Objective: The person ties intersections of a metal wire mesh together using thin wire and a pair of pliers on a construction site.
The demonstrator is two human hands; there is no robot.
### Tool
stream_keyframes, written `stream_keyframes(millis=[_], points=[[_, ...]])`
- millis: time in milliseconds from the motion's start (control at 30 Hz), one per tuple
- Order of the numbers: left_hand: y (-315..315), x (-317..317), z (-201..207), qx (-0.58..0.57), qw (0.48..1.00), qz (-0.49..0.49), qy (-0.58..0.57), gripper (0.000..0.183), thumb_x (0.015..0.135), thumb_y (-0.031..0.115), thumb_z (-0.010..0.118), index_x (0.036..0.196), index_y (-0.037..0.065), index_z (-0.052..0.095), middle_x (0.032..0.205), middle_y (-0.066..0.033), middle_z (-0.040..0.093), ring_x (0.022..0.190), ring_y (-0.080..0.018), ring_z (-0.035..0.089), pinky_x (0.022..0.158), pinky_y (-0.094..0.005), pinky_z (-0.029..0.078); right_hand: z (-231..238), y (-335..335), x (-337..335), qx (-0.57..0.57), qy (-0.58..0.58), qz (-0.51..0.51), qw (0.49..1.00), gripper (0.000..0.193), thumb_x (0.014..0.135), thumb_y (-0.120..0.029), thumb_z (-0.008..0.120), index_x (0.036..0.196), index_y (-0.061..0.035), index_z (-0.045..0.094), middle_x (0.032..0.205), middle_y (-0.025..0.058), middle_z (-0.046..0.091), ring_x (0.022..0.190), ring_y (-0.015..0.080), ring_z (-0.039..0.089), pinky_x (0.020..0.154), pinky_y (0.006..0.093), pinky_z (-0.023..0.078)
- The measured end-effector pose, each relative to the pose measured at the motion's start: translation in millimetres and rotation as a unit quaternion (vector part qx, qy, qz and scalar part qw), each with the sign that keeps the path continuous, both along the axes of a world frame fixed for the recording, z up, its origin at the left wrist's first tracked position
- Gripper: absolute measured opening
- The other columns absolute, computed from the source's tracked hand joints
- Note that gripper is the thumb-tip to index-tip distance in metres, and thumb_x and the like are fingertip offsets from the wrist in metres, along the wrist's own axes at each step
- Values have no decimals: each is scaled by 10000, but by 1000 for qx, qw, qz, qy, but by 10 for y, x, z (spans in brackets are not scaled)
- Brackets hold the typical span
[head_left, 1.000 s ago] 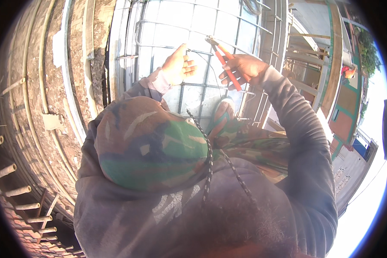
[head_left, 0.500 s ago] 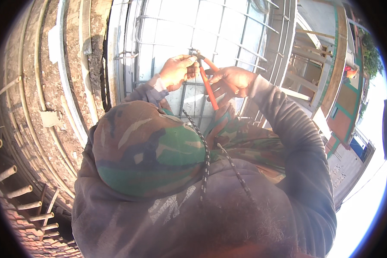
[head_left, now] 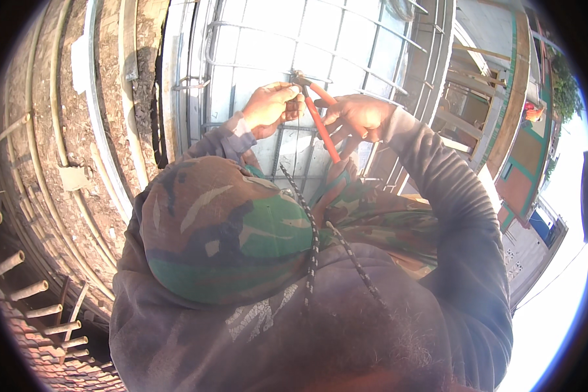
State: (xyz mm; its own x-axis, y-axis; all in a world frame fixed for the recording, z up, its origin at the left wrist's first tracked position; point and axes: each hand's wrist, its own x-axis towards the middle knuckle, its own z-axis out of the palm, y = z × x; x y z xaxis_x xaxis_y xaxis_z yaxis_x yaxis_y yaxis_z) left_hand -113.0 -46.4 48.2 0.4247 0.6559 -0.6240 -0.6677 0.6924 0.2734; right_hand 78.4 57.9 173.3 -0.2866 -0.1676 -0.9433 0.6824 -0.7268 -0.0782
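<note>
My right hand (head_left: 366, 116) grips a pair of pincers (head_left: 321, 129) with orange handles, its fingers around and between the spread handles. The dark jaws of the pincers meet a crossing of the steel bar mesh (head_left: 366, 68). Close beside the jaws, my left hand (head_left: 271, 108) is closed in a pinch. A thin dark wire (head_left: 298, 140) runs down from its fingertips; the exact hold is partly hidden by the fingers. The mesh lies over a bright, pale surface, whose glare washes out detail around the jaws.
Long formwork edges (head_left: 175, 85) flank the mesh on the left, beside ground with bamboo poles (head_left: 60, 111) and boards. Timber framing (head_left: 470, 98) stands to the right. Bamboo ends (head_left: 10, 263) jut out over roof tiles at lower left. A camouflage cap (head_left: 225, 228) fills the middle.
The pincers' lower handle has swung slightly to the right, and the handles sit a little farther apart. My right hand has shifted slightly with them; my left hand stays nearly in place.
</note>
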Motion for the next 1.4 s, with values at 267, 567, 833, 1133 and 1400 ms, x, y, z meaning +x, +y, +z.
stream_keyframes(millis=[267,567,833,1133,1400], points=[[9,-2,29,1,1000,-2,17,204,1064,213,569,1136,32,629,935,-48,680,793,-152,670,724,-293,565,68,-183,-27,60,-57,-55,995,402,966,-258,632,1248,0,506,1081,157,603,943,283,674,816,531,620],[347,168,-113,-136,970,-57,-191,344,1024,337,605,1066,0,658,974,-109,701,790,-226,679,825,-359,594,-221,-913,-106,-222,220,-437,844,289,981,-375,699,1057,-108,618,829,-34,611,642,79,589,578,211,526],[245,717,-459,-102,989,78,-78,64,952,101,588,922,52,562,730,-41,495,695,-290,601,661,-487,540,287,-627,-211,151,-106,-144,972,351,909,-289,681,1109,-17,587,900,58,559,771,187,615,525,339,513],[297,404,-81,-128,990,-39,-50,156,996,166,543,959,18,576,887,-106,639,822,-288,653,725,-429,561,7,-880,-186,-96,41,-477,873,378,995,-450,648,1057,-81,596,830,-6,602,680,134,603,598,293,536],[279,894,-612,-250,964,84,17,153,1007,163,528,899,60,563,749,-67,544,676,-210,583,631,-409,533,357,-795,-172,129,-239,-244,931,671,814,-615,751,1106,-27,614,828,49,605,664,176,606,592,346,534]])
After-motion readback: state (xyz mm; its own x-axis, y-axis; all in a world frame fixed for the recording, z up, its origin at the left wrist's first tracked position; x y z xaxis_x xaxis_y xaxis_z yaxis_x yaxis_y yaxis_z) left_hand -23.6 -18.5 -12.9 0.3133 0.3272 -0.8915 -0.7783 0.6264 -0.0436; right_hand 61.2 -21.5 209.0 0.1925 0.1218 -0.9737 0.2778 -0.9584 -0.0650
